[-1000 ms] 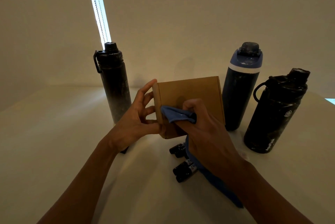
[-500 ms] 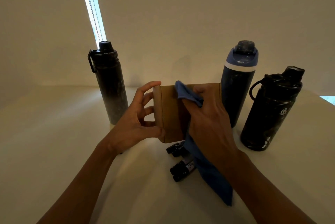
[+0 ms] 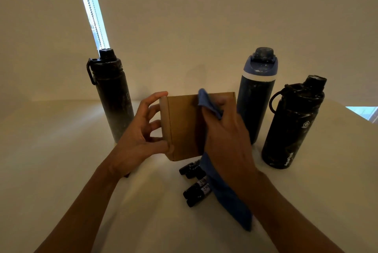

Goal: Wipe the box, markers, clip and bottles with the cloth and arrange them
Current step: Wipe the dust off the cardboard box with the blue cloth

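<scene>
box held on edge, blue cloth pressed to its front

box (image 3: 184, 126) of plain brown cardboard stood on edge at the middle of the pale table (image 3: 61, 160), its broad face turned toward the person. i could not tell whether its bottom edge touched the table or hung just above it.

the left hand (image 3: 139, 142) gripped the box by its left side. the forefinger hooked over the top left corner, the thumb pressed near the bottom left corner, and the other fingers curled against the narrow side between them.

the right hand (image 3: 227, 140) lay over the right half of the front face. its fingers were curled round a blue cloth (image 3: 229, 201) and pushed it against the cardboard near the top edge. a fold of the cloth poked up above the knuckles. the rest trailed down under the wrist and ended on the table close to the person.

several black markers (image 3: 194, 187) lay in a loose bunch on the table just in front of the box. the trailing cloth covered their right ends.

three bottles stood upright behind. a tall black bottle (image 3: 112, 99) was to the left of the box, a little apart from it. a blue-capped bottle (image 3: 257, 97) stood just to the right of the box, partly hidden by the right hand. a squat black bottle (image 3: 290, 123) with a loop handle was beside that one, furthest right. all three looked smudged with pale marks.

a small dark thing (image 3: 127, 175) peeked out from under the left wrist, too hidden to name. behind everything was a bare wall (image 3: 204, 17) with a narrow strip of daylight (image 3: 90, 7) at the left.
</scene>
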The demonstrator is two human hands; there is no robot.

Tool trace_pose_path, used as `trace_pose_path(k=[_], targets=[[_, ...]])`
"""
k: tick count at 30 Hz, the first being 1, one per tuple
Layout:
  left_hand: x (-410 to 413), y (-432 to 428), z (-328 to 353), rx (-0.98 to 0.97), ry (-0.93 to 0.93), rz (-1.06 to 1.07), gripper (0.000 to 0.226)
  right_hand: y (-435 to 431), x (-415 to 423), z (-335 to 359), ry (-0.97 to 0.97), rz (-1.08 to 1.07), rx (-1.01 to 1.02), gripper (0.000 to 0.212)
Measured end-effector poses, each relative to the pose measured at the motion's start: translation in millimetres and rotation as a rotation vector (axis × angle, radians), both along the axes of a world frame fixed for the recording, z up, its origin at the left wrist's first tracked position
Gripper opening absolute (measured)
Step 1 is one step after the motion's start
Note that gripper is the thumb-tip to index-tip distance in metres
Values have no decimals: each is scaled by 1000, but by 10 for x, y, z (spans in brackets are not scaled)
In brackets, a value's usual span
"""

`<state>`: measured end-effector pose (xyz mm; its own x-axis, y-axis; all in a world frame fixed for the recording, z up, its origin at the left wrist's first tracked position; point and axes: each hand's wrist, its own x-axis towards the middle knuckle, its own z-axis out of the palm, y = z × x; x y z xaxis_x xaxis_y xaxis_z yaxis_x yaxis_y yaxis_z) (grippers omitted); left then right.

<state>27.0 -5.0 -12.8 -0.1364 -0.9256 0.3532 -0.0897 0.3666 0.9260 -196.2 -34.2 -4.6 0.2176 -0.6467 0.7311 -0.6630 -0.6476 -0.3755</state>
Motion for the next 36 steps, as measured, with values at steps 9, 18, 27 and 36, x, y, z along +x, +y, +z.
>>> trace_pose_path(k=[9,18,27,36], targets=[[66,-7,6,-7,16,3,111,-426,-452,-202,53,-173,-115,41],[147,-29,21,-21,128,98,112,-347,-408,-253,-169,102,-130,28],[98,-81,20,3,320,225,102,-262,-233,-353,-74,98,-228,21],[-54,-123,-22,134,421,193,88,-322,4,-590,-179,124,-338,37]])
